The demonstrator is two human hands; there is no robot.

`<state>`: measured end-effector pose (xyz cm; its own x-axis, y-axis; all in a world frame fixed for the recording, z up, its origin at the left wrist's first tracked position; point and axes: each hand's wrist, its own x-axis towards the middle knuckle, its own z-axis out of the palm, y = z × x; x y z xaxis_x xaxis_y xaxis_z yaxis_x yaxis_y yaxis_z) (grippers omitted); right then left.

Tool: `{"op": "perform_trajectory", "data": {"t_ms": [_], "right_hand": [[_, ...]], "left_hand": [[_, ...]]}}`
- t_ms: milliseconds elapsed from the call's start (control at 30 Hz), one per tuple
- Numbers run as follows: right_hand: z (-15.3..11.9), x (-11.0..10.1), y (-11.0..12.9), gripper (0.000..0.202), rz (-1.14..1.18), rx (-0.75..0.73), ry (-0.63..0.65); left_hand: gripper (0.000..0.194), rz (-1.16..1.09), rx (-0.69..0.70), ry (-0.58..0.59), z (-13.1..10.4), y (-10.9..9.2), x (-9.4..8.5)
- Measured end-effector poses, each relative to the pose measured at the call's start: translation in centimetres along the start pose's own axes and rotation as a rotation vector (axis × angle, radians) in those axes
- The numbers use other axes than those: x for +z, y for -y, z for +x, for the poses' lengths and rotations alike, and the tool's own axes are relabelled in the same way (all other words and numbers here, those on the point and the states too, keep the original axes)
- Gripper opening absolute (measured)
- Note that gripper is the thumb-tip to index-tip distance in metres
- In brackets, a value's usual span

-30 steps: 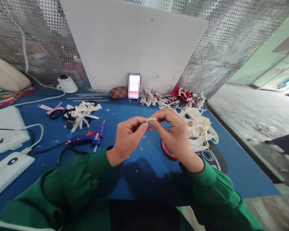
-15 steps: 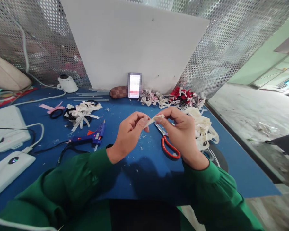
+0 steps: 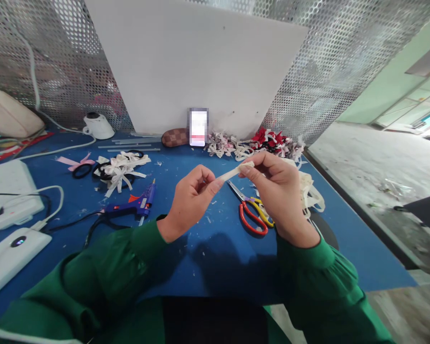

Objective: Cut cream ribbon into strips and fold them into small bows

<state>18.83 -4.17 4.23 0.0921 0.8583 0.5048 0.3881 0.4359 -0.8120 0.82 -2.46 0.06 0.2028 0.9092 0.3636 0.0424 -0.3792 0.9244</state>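
Note:
A short cream ribbon (image 3: 232,175) stretches between my two hands above the blue table. My left hand (image 3: 191,200) pinches its lower left end between thumb and fingers. At its upper right end, my right hand (image 3: 275,191) pinches it, and the ribbon looks folded or bunched there. Below my right hand lie red-handled scissors (image 3: 249,219), with a second, yellow-handled tool (image 3: 263,210) partly under them. More cream ribbon (image 3: 313,198) is heaped beyond my right wrist, partly hidden by it.
Left of my hands lies a blue glue gun (image 3: 138,203); behind it are white bows with black hair ties (image 3: 120,169). A phone (image 3: 198,126) leans at the back beside a checkered case (image 3: 175,137). Red bows (image 3: 268,141) are piled back right. White power bank (image 3: 17,258) and cables sit left.
My right hand has moved right and slightly up, away from my left hand. The ribbon between them now shows longer and straighter, and the yellow handle has come into view.

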Motion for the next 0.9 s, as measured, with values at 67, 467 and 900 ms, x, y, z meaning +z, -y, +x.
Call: {"op": "perform_trajectory", "data": {"t_ms": [67, 467, 900], "right_hand": [[0.0, -0.1, 0.1, 0.006, -0.004, -0.004, 0.012], [-0.3, -0.1, 0.5, 0.008, 0.008, -0.01, 0.052], [-1.4, 1.6, 0.3, 0.009, 0.002, -0.154, 0.181]], "left_hand": [[0.027, -0.006, -0.008, -0.017, 0.1, 0.0, 0.1], [0.018, 0.002, -0.082, -0.02, 0.3, -0.3, 0.3], [0.02, -0.114, -0.104, -0.119, 0.0, -0.1, 0.6]]}}
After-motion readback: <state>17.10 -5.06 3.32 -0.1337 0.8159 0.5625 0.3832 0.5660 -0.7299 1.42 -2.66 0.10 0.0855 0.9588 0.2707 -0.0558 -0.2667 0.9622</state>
